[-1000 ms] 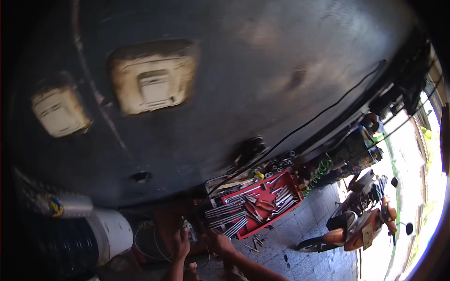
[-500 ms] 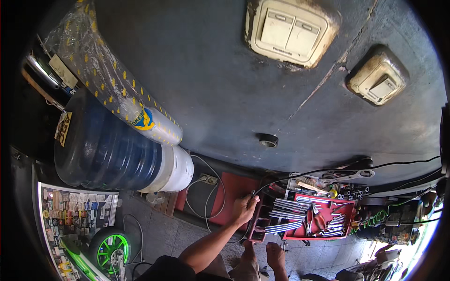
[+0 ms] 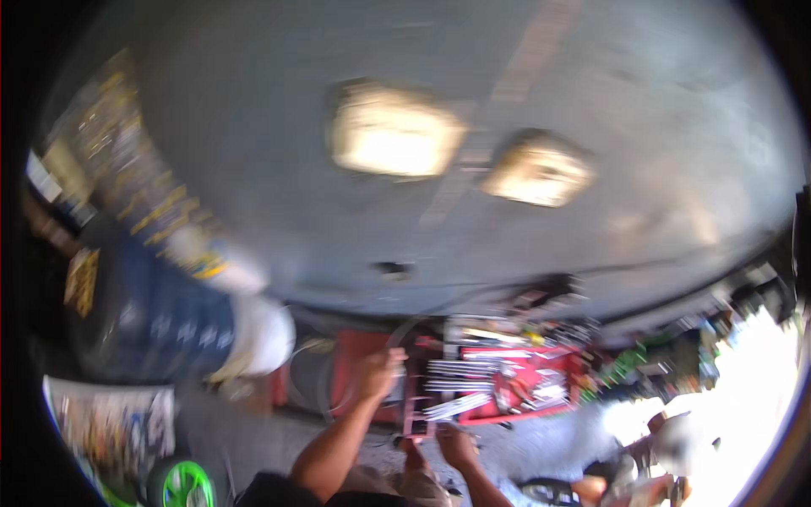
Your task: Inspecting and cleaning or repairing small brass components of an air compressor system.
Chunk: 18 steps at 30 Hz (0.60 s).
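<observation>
The whole picture is smeared by motion. My left hand [image 3: 380, 374] is closed around what looks like a thin black cable [image 3: 411, 325], left of an open red tool drawer [image 3: 545, 411]. Inside the drawer lie several long silver rods or wrenches [image 3: 460, 377] and other hand tools, too blurred to tell apart. My right hand [image 3: 456, 446] is low, just below the drawer's near left corner. Its fingers look curled, but what they hold, if anything, cannot be made out.
A large blue water bottle [image 3: 156, 325] with a white collar lies in view at left, beside plastic wrap [image 3: 139, 169] with yellow marks. Two light switches [image 3: 397, 131] sit on the grey wall [image 3: 279, 169]. A green-rimmed wheel [image 3: 186, 487] is at lower left. Bright light floods the right.
The view has swung to the right, so the wall switches, drawer and bottle shift left in the picture. Both hands stay near the drawer's left end.
</observation>
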Tool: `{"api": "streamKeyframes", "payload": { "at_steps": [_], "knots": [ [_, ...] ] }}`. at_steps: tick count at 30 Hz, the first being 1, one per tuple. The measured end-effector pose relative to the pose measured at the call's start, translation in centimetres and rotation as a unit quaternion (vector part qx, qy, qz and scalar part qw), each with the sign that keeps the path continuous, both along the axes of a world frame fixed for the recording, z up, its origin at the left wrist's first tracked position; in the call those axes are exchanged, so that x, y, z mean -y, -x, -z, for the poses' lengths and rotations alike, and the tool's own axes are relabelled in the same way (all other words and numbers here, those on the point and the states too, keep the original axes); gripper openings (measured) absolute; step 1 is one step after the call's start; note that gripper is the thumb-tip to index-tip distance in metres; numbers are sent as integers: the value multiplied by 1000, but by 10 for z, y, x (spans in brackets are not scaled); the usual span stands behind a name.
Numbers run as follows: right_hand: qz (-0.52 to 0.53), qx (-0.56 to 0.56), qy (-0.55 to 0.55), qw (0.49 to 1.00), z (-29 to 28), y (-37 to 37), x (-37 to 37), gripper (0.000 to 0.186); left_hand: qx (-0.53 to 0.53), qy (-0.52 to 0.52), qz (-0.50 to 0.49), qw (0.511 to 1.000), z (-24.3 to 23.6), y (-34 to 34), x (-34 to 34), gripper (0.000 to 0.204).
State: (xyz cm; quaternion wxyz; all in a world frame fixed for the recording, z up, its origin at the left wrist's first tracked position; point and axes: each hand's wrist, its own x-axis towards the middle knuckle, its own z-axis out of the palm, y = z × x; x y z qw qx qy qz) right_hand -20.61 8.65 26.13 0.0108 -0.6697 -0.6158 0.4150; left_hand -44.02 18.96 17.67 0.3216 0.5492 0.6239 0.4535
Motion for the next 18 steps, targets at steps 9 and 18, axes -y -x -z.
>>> {"api": "streamKeyframes", "payload": {
  "at_steps": [9,18],
  "knots": [
    [28,-26,57,998,16,-3,7,37,252,169,-71,950,-50,14,-15,29],
    [-145,-4,114,983,-2,19,-7,36,56,153,-61,985,-51,68,16,42]
  ]
}}
